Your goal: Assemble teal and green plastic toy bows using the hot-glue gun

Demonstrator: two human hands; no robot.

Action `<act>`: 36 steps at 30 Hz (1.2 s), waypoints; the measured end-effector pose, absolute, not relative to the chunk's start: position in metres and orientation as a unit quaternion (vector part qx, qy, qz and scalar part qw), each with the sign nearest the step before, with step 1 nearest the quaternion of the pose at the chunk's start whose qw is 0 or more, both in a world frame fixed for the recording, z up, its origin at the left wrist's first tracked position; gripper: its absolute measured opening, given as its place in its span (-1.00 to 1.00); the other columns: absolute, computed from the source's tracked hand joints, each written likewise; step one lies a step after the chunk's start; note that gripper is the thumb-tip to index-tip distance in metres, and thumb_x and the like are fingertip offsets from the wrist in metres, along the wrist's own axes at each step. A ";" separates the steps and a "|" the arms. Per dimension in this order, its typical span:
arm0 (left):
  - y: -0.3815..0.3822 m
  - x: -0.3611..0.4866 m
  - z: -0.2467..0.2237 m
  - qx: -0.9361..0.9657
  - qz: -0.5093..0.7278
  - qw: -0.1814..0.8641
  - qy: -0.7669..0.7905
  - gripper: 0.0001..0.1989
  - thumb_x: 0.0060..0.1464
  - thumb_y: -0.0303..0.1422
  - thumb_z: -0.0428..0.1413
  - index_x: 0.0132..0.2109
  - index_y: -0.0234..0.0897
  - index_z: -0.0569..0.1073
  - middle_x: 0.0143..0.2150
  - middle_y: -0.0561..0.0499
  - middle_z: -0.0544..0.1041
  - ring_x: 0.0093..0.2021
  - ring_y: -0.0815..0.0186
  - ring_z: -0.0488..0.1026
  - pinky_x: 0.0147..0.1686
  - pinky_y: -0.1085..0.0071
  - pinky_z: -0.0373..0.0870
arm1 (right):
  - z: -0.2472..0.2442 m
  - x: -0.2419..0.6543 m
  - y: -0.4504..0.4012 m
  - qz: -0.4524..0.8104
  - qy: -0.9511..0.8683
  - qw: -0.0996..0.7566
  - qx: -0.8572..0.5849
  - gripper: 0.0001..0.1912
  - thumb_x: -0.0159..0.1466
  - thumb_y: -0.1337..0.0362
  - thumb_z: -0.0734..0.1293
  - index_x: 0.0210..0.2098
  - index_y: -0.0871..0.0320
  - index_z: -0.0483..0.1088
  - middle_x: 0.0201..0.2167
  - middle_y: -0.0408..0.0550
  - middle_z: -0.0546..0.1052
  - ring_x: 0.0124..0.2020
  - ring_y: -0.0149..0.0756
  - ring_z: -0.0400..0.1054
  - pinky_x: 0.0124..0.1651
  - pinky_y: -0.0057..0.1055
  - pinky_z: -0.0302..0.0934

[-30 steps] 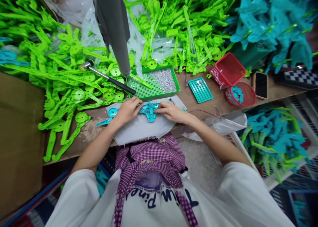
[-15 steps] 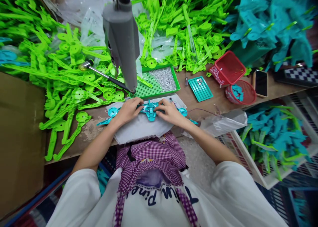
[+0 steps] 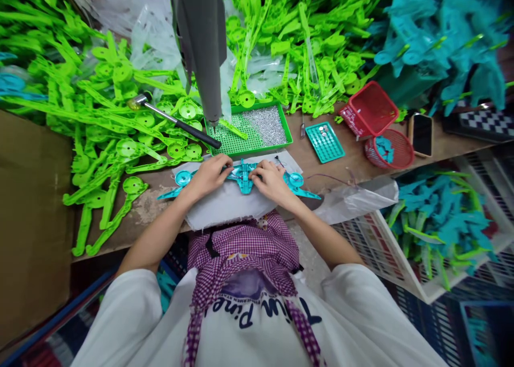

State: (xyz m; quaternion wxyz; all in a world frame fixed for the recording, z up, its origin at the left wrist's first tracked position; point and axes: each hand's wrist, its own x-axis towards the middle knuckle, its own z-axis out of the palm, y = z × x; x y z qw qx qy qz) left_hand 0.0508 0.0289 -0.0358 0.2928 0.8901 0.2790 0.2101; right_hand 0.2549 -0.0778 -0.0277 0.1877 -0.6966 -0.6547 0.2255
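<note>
A long teal plastic shell (image 3: 244, 184) lies crosswise on a white cloth (image 3: 225, 212), its round cups and pointed ends showing at either side. My left hand (image 3: 211, 175) is curled over the shell's left half, thumb and fingers closed at its edge near the middle. On the right half, my right hand (image 3: 271, 181) has its fingers bent and pressed in beside the central block. Thin wires show around the right hand, and a dark wire (image 3: 327, 175) trails off to the right. Whatever small piece is under the fingertips stays hidden.
A grey electric screwdriver (image 3: 203, 51) hangs over the green tray (image 3: 236, 152) of screws. A hammer (image 3: 176, 122) rests on piled green plastic parts (image 3: 100, 89). To the right are a teal tray (image 3: 326, 152), red baskets (image 3: 373, 110), a phone (image 3: 421, 135) and a crate (image 3: 405, 273).
My right hand and forearm have shifted slightly left, uncovering more of the shell's right end. The hanging screwdriver appears higher, its tip now showing above the tray. My left hand stays nearly in place.
</note>
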 end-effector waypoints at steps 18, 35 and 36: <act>0.028 0.051 -0.032 0.862 0.245 0.340 0.286 -0.95 0.23 -0.39 0.12 -0.23 -0.24 0.39 -0.35 0.06 0.50 -0.37 0.35 0.42 -0.34 0.43 0.31 | -0.011 0.257 -0.055 0.284 -0.635 0.096 -0.712 -0.94 0.19 0.28 0.31 -0.36 0.14 0.37 -0.20 0.02 0.49 -0.10 -0.10 0.32 -0.13 -0.25 -0.01; 0.046 0.017 0.006 0.788 0.370 0.307 0.384 -0.88 0.12 -0.29 0.25 -0.28 -0.24 0.50 -0.37 0.07 0.58 -0.37 0.34 0.50 -0.31 0.42 0.42 | 0.002 0.295 -0.143 0.159 -0.662 0.331 -0.653 -0.74 0.39 0.09 0.29 0.01 -0.01 0.45 0.07 0.04 0.47 0.13 -0.10 0.40 0.17 -0.04 0.33; 0.042 0.012 0.007 0.769 0.391 0.312 0.398 -0.87 0.11 -0.28 0.26 -0.27 -0.23 0.50 -0.36 0.08 0.58 -0.37 0.34 0.51 -0.30 0.41 0.44 | 0.002 0.298 -0.146 0.142 -0.652 0.341 -0.662 -0.75 0.39 0.11 0.29 0.01 -0.02 0.46 0.05 0.03 0.49 0.11 -0.11 0.41 0.16 -0.04 0.34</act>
